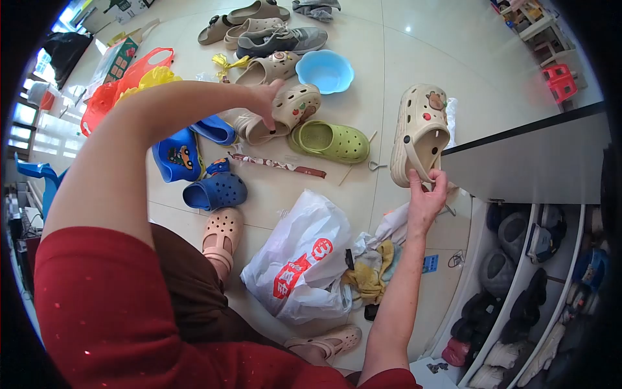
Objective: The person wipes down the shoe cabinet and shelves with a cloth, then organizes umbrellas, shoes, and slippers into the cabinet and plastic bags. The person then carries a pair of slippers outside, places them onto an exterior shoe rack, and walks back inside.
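My right hand [427,188] pinches a beige clog [422,107] by its heel end, holding it up off the floor with the toe away from me. Charms decorate that clog's top. Over on the left, my left hand [264,104] is at a matching beige clog [297,107], its visible fingers spread; whether they press on it I cannot tell. Touching that clog's right side is a green clog [340,144]. A blue clog [217,191] and blue boots [176,155] stand nearer my body, below my left forearm.
A light blue basin [325,71] and grey sneakers [282,42] lie farther out. Before my feet slumps a white plastic bag [301,259], beside crumpled cloths [372,272]. The shoe cabinet [525,152] on the right has a tilted-out compartment with shoes. A patterned strip [278,165] crosses the floor.
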{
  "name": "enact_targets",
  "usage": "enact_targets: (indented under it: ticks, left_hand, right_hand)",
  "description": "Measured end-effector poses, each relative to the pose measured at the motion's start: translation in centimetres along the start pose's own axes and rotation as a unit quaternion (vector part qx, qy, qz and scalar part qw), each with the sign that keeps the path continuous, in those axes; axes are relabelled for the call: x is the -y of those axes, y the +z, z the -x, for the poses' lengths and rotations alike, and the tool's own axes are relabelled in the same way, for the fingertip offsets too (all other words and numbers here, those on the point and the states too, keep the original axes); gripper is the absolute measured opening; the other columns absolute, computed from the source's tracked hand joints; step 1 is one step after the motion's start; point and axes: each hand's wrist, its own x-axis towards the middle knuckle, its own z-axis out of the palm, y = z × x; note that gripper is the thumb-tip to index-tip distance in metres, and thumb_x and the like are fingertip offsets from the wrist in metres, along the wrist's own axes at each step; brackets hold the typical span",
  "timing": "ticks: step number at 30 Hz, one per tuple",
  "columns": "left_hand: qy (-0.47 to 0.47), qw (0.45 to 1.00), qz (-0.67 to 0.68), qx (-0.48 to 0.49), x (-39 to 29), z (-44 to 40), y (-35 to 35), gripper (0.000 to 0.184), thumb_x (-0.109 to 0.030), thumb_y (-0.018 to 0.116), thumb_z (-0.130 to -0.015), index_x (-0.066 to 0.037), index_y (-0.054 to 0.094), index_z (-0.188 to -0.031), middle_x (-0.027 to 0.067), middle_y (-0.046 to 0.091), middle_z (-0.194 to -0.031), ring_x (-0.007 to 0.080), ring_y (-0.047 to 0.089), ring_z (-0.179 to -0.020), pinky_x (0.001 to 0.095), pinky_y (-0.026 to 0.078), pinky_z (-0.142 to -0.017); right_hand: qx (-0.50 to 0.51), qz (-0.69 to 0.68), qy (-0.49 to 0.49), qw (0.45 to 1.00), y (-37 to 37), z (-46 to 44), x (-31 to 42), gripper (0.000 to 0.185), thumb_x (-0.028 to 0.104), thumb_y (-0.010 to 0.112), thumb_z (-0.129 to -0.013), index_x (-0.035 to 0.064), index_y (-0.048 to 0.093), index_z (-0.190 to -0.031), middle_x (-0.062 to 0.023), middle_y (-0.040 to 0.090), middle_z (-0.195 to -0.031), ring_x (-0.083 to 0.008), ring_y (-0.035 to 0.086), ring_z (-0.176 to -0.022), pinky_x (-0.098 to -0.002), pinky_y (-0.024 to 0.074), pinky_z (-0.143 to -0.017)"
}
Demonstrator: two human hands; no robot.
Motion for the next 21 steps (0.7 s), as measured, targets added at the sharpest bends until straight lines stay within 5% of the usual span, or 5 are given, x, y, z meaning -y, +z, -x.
enact_targets:
  ticks: [5, 8, 11, 13, 21]
  left_hand:
    - [-0.055, 0.986, 0.149, 0.051, 0.2, -0.9, 1.7, 0.073, -0.024, 0.075, -0.063, -0.004, 0.047, -0.127, 0.0153, 0.061, -0.112, 0.0278, 0.062, -0.101, 0.0418, 0.051, -0.084]
    - [0.034, 0.846, 0.523, 0.098, -2.7, 1.4, -2.2, 0.067, -0.023, 0.074, -0.074, -0.009, 0.043, -0.131, 0.0099, 0.058, -0.120, 0.0209, 0.059, -0.109, 0.0384, 0.050, -0.092]
    - [0.106, 0.743, 0.634, 0.184, -6.5, 3.1, -4.1, 0.072, -0.033, 0.074, -0.082, -0.013, 0.035, -0.138, 0.0086, 0.051, -0.131, 0.0217, 0.052, -0.121, 0.0415, 0.045, -0.100]
    - [0.122, 0.729, 0.642, 0.204, -8.1, 3.6, -3.0, 0.082, -0.053, 0.071, -0.078, -0.016, 0.032, -0.141, 0.0062, 0.044, -0.138, 0.0256, 0.042, -0.130, 0.0509, 0.040, -0.103]
    - [0.124, 0.675, 0.675, 0.270, -12.6, 5.8, -2.0, 0.091, -0.044, 0.074, -0.080, -0.015, 0.017, -0.144, 0.0086, 0.034, -0.140, 0.0300, 0.036, -0.131, 0.0606, 0.032, -0.104]
  right_hand:
    - [-0.006, -0.317, 0.168, 0.933, 0.1, 0.6, 1.6, 0.027, 0.015, 0.066, -0.091, 0.0060, 0.044, -0.102, -0.0028, 0.052, -0.099, -0.0120, 0.053, -0.090, -0.0305, 0.0522, -0.072]
    - [-0.002, -0.350, 0.180, 0.919, 0.1, 1.1, 2.5, 0.023, 0.015, 0.063, -0.093, 0.0081, 0.044, -0.104, -0.0027, 0.054, -0.100, -0.0118, 0.055, -0.088, -0.0317, 0.0517, -0.074]
    - [0.042, -0.364, 0.104, 0.925, 1.1, 1.9, 3.3, 0.023, 0.013, 0.063, -0.092, 0.0079, 0.044, -0.104, -0.0027, 0.056, -0.097, -0.0116, 0.056, -0.086, -0.0310, 0.0522, -0.074]
    - [0.049, -0.345, 0.079, 0.934, 2.2, 2.6, 5.8, 0.028, 0.013, 0.068, -0.088, 0.0078, 0.044, -0.102, -0.0025, 0.053, -0.099, -0.0099, 0.053, -0.083, -0.0248, 0.0475, -0.076]
    - [0.065, -0.368, -0.005, 0.928, 4.4, 3.5, 10.2, 0.080, 0.004, 0.078, -0.073, 0.0051, 0.027, -0.134, -0.0122, 0.037, -0.127, -0.0242, 0.043, -0.123, -0.0353, 0.0426, -0.101]
